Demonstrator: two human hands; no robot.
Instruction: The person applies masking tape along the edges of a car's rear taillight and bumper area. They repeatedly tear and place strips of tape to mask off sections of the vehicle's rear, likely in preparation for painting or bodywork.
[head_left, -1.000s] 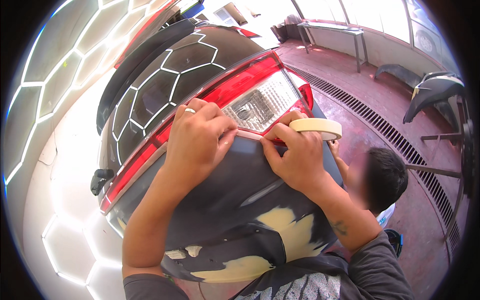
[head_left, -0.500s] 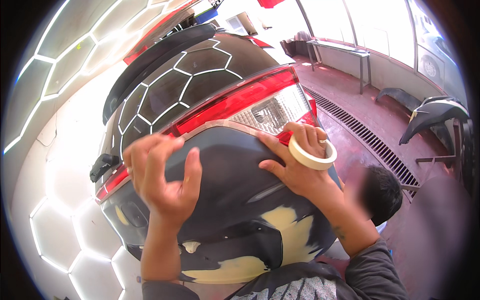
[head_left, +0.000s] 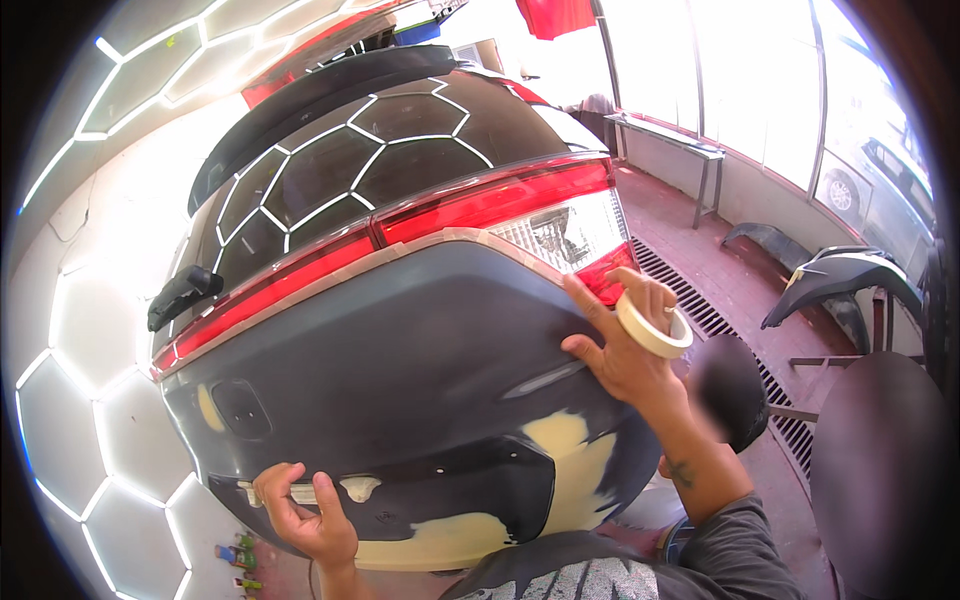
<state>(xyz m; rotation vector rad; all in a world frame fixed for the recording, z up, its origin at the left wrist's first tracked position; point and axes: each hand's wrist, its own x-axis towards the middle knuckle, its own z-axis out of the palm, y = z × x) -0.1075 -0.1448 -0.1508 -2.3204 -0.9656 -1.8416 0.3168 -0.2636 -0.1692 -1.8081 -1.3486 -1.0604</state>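
A roll of masking tape point(head_left: 655, 325) hangs around the fingers of my right hand point(head_left: 635, 360). That hand's index finger reaches to the lower corner of the taillight point(head_left: 560, 235), where a tape strip point(head_left: 400, 245) follows the edge between the red lights and the dark grey tailgate point(head_left: 420, 330). Low on the left, my left hand point(head_left: 315, 520) is open, thumb and fingers apart, in front of the lower tailgate; whether it touches is unclear. Cream filler patches point(head_left: 570, 455) show on the lower panel.
Another person's head point(head_left: 735, 390) is close by my right forearm. Beyond it runs a floor grate point(head_left: 690, 290). Loose bumper parts point(head_left: 845, 280) rest at the right, with a metal bench point(head_left: 670, 135) by the windows. Small bottles point(head_left: 238, 555) stand on the floor lower left.
My left hand has dropped from beside the tape line to the lower tailgate. My right hand, still with the tape roll, appears slightly lower and farther right as the view shifts.
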